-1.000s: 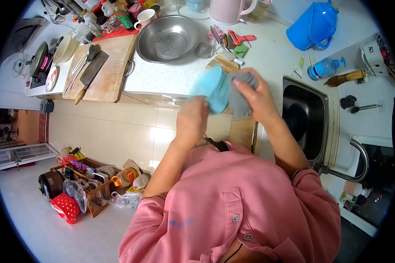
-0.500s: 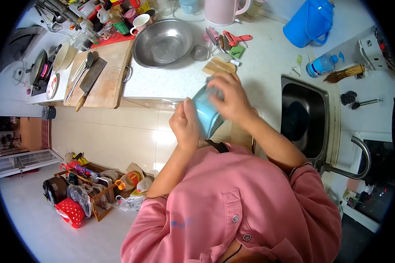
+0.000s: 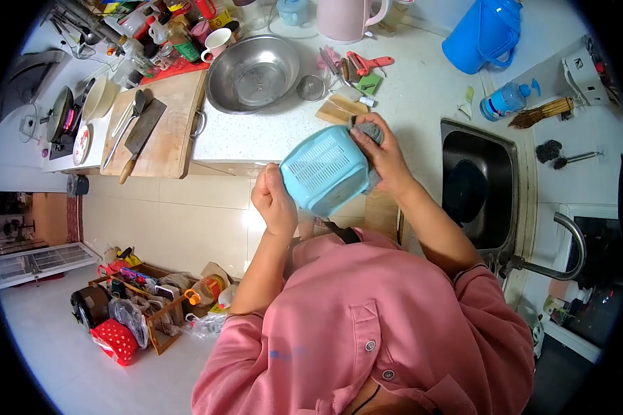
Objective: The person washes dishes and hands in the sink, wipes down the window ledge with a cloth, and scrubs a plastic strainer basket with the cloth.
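Note:
A light-blue plastic basket (image 3: 318, 166) with slotted openings is held tilted in front of my chest, its slotted side facing up toward me. My left hand (image 3: 273, 199) is closed on the basket's left edge, thumb pointing up. At the opposite end, my right hand (image 3: 387, 158) is closed round a grey cloth (image 3: 372, 131) and presses it against the basket's right edge. Part of the cloth hangs below the fingers. The inside of the basket is hidden from view.
On the counter stand a steel basin (image 3: 255, 75), a wooden board (image 3: 166, 138) with a cleaver (image 3: 145, 130), a red peeler (image 3: 370, 63) and a pink kettle (image 3: 342, 19). The sink (image 3: 481, 131) with its tap (image 3: 574, 242) is to my right.
The basket has turned so that its slotted side shows more fully. My right hand has moved from over it to its right edge with the cloth; my left hand has shifted slightly left.

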Tool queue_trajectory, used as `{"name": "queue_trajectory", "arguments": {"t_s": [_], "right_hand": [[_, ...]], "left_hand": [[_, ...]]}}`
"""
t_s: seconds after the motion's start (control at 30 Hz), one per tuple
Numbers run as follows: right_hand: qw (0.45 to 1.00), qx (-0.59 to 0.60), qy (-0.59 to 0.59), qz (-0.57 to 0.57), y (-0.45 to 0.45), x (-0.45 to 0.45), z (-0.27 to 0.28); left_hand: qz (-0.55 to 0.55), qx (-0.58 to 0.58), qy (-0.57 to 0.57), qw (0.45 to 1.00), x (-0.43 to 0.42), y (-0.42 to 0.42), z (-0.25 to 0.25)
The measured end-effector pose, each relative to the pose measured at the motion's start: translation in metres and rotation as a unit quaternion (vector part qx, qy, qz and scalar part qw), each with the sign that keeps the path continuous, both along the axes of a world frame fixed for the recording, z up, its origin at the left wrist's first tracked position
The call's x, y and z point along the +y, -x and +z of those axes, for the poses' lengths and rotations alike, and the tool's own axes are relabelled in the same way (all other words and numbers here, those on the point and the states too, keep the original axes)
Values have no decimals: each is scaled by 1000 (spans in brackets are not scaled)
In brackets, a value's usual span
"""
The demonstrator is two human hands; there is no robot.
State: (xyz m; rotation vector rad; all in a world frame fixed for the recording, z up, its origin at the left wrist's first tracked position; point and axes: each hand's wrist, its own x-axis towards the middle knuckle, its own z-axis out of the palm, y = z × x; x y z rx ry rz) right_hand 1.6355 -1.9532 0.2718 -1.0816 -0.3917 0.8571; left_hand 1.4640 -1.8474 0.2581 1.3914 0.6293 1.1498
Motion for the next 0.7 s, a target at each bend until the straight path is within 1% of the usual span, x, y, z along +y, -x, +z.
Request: {"name": "queue_trajectory", "arguments": {"t_s": [0.07, 0.1, 0.17, 0.23, 0.27, 0.37, 0.4, 0.43, 0.5, 0.53, 0.63, 0.7], "right_hand": [[983, -178, 35, 16, -17, -8, 11], [963, -265, 54, 24, -23, -11, 17], [939, -335, 57, 44, -24, -11, 28], [904, -419, 62, 65, -23, -8, 32], [901, -423, 56, 74, -19, -6, 35], [865, -500, 34, 17, -1, 2, 38], [832, -555, 2, -5, 10, 3, 46], [794, -606, -29, -28, 19, 4, 55], [794, -606, -53, -15, 21, 6, 55], [793, -606, -66, -9, 21, 6, 55], [853, -516, 69, -27, -2, 6, 33], [846, -520, 99, -73, -18, 1, 19]], "left_hand": [[-65, 79, -3, 995, 9, 9, 5], [-106, 68, 17, 992, 14, 11, 4], [-166, 96, 124, 974, 16, 5, 30], [-185, 203, 99, 956, 17, -3, 47], [-194, 256, 86, 943, 16, -6, 50], [-66, 257, 40, 963, -1, -19, 43], [-67, 244, 15, 967, 0, -19, 36], [-53, 245, 14, 968, 0, -20, 36], [-27, 245, 12, 969, -2, -22, 36], [-27, 233, 53, 971, 0, -23, 34], [-29, 197, 168, 966, 5, -21, 23], [-30, 171, 225, 959, 14, -19, 18]]}}
